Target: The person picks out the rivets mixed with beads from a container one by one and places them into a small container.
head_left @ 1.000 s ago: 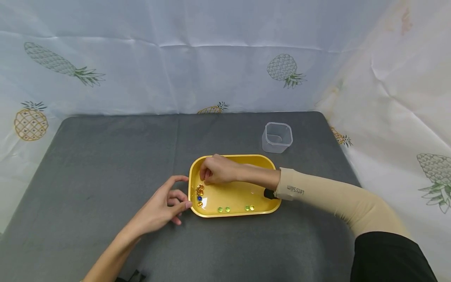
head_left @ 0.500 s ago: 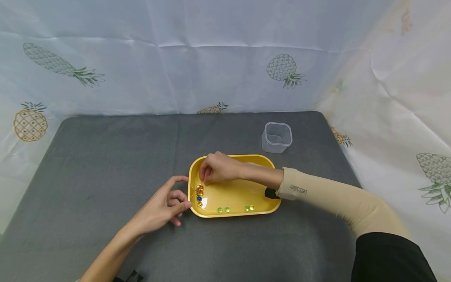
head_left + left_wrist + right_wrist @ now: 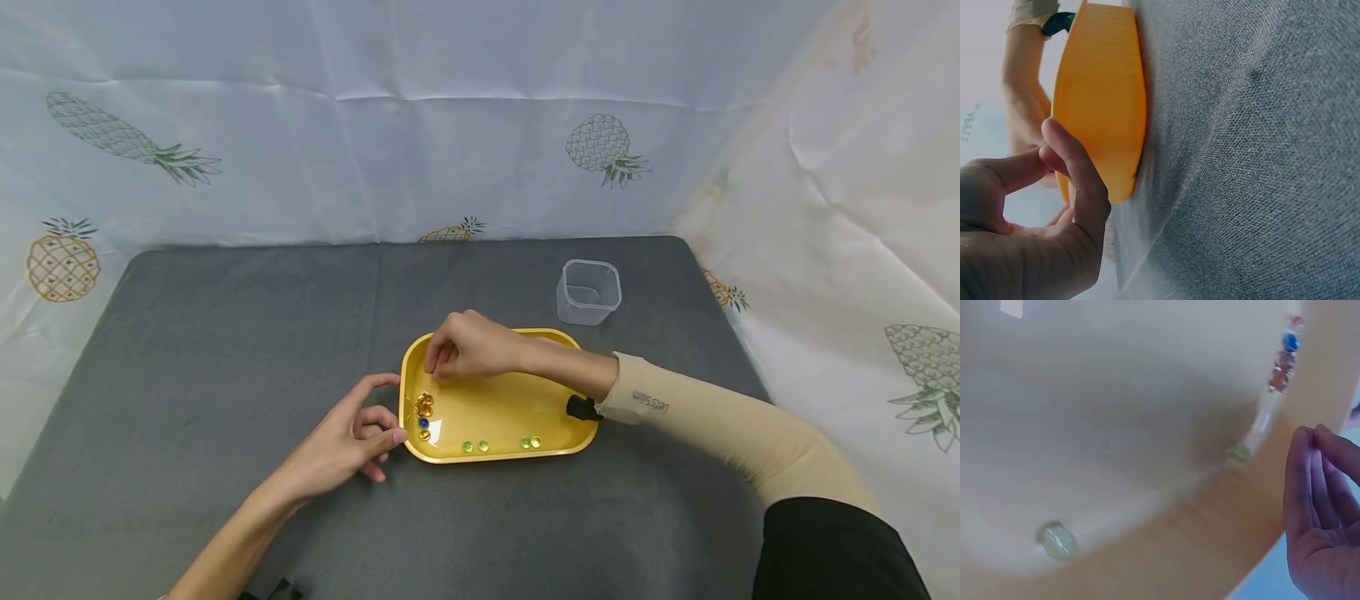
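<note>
The pale pineapple-print cloth [image 3: 450,50] hangs behind the grey table [image 3: 225,358]. My right arm, in a beige sleeve [image 3: 712,417], enters from the right with the elbow bent, and the bare forearm slants over the right end of the yellow tray [image 3: 495,417], which lies lengthwise on the table. My left forearm rises from the lower edge of the head view. My left hand [image 3: 345,442] is positioned at the tray's left end: index finger and thumb are spread apart and bear on the rim at two points, with the other fingers loosely bent. My right hand [image 3: 472,346] is located over the far left part of the tray, knuckles up, fingers bent downward. Its thumb and index fingertips meet; I cannot tell whether they grip anything. The clear container [image 3: 589,293] stands beyond the tray, near its far right corner. Inside the tray, the amber cluster [image 3: 424,405] lies along the left wall, followed toward me by the blue marble [image 3: 423,423] and the single amber marble [image 3: 424,435]. Four green marbles [image 3: 483,446] rest along the near wall in two separated pairs.
</note>
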`<state>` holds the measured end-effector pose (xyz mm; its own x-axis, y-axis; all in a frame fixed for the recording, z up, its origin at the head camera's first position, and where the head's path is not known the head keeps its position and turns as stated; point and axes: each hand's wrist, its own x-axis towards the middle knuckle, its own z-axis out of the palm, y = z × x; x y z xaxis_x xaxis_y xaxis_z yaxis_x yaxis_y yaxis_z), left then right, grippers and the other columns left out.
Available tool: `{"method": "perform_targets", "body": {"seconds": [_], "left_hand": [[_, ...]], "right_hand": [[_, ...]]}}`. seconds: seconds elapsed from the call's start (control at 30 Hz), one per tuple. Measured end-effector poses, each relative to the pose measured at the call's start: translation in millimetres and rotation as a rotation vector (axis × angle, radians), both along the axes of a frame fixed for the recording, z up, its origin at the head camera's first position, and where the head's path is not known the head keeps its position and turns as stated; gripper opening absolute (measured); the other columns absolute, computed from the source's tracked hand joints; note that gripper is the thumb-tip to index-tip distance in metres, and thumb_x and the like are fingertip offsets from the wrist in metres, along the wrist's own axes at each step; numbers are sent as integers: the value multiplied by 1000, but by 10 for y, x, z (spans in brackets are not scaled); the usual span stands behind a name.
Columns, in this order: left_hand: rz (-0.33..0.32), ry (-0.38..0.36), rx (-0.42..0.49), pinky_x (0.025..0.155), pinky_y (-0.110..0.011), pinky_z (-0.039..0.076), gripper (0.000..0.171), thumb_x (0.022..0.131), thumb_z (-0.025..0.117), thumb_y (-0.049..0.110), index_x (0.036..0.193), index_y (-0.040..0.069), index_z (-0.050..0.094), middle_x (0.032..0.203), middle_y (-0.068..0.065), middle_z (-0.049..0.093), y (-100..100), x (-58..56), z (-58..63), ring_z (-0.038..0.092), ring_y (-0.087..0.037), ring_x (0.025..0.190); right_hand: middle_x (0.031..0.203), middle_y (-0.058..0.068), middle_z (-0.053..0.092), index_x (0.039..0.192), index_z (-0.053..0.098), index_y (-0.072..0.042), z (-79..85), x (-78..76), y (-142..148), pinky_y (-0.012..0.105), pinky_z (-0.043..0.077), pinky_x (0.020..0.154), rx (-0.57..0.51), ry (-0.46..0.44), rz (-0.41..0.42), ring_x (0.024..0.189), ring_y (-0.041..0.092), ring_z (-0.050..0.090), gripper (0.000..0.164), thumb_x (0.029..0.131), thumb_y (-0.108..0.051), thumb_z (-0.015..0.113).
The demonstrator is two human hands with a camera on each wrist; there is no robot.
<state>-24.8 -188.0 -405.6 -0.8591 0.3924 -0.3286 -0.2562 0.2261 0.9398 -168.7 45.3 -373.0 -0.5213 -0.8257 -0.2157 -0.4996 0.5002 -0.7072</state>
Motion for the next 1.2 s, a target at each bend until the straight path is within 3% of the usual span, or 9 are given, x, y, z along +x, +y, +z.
{"method": "perform_targets", "body": {"seconds": [0.3,0.53,0.87,1.2], "left_hand": [[18,-23,24,60,-37,67,71,106,69,10,164,11,27,98,-7,64,15,4,-21,60,-10,74],[33,-35,60,61,-37,68,76,106,70,8,166,12,24,98,-8,63,27,15,-34,61,-9,75],[44,-26,77,62,-38,68,79,105,71,7,167,13,23,100,-13,63,35,33,-30,61,-11,76],[66,-45,51,64,-40,69,78,105,71,7,167,18,25,102,-14,63,38,47,-46,61,-12,77]], "right_hand": [[100,3,83,107,83,-5,171,-48,59,19,64,83,-42,7,-13,89,6,77,11,97,-7,79],[99,5,84,111,82,-2,273,-90,150,23,66,81,-111,-42,-58,90,21,82,14,98,-6,79],[97,1,83,108,83,-6,418,-113,314,26,67,85,-135,-27,-108,87,10,78,13,96,-10,83],[97,5,83,108,83,-7,536,-161,533,30,69,82,-214,-53,-204,89,29,80,13,95,-8,84]]}}
